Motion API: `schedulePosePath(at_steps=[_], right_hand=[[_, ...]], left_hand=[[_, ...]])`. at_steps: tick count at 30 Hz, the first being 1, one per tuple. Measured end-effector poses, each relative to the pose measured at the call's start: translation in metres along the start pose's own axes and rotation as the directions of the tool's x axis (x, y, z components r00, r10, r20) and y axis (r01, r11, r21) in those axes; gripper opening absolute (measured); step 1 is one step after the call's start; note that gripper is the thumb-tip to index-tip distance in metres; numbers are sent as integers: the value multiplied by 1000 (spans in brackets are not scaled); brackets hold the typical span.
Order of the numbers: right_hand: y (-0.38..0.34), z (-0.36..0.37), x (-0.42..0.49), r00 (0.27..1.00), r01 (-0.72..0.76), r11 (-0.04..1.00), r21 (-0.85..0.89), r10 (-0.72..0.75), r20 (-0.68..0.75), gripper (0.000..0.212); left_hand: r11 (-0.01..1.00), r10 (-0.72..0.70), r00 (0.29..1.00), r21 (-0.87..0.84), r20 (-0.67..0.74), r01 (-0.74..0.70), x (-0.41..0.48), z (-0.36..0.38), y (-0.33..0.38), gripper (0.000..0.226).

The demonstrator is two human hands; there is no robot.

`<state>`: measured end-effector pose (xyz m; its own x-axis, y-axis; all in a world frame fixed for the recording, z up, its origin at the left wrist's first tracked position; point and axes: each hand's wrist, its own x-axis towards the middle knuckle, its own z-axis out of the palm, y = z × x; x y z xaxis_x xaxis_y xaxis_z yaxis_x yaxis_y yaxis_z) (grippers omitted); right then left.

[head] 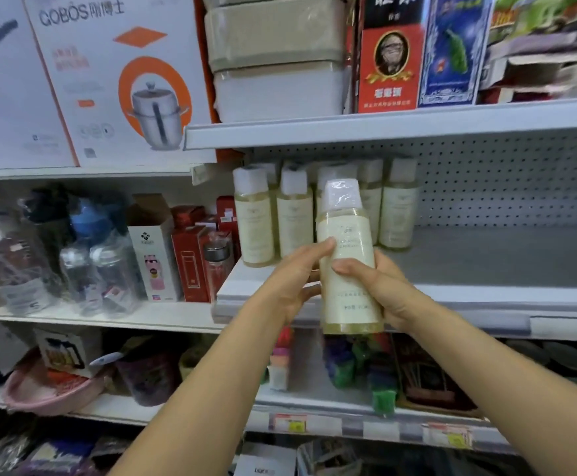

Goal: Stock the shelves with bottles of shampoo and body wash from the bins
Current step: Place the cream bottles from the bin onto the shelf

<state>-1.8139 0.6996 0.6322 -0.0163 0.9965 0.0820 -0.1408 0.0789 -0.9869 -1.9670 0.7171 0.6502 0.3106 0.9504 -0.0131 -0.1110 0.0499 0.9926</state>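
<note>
Pale yellow liquid fills the bottle (347, 266) we hold upright between both hands, its white cap wrapped in clear film. Our left hand (290, 280) grips its left side, thumb laid across the cream label and fingers curled behind. Our right hand (383, 290) wraps round its right side, thumb also on the front. The bottle is in the air, just in front of the grey shelf (486, 262), with its base lower than the shelf's front lip.

Just beyond our hands, matching bottles (256, 221) stand upright at the left end of that shelf, some behind others. Past our right hand the shelf runs on, backed by a perforated panel (503, 180). Left of our left hand stand red boxes (191, 262) and clear drinking bottles (105, 269). Above our hands, a higher shelf (383, 127) carries stacked beige containers (276, 39). Below our wrists, small green and purple items (345, 369) sit on a lower shelf (331, 424), too blurred to name.
</note>
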Motion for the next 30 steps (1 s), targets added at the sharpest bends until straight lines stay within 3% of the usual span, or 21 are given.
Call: schedulePosePath(at_steps=[12, 17, 23, 30], right_hand=[[-11, -87, 54, 974, 146, 969, -201, -176, -142, 70], [3, -106, 73, 969, 161, 952, -261, -203, -140, 70], [-4, -111, 108, 974, 123, 924, -363, -182, -134, 73], [0, -115, 144, 977, 58, 887, -459, -144, -156, 79]], left_hand=[[990, 87, 996, -115, 25, -84, 79, 72, -12, 40], [993, 99, 995, -60, 26, -98, 102, 81, -25, 43], [998, 57, 998, 26, -24, -56, 119, 87, -39, 48], [999, -47, 989, -22, -142, 44, 143, 93, -50, 58]])
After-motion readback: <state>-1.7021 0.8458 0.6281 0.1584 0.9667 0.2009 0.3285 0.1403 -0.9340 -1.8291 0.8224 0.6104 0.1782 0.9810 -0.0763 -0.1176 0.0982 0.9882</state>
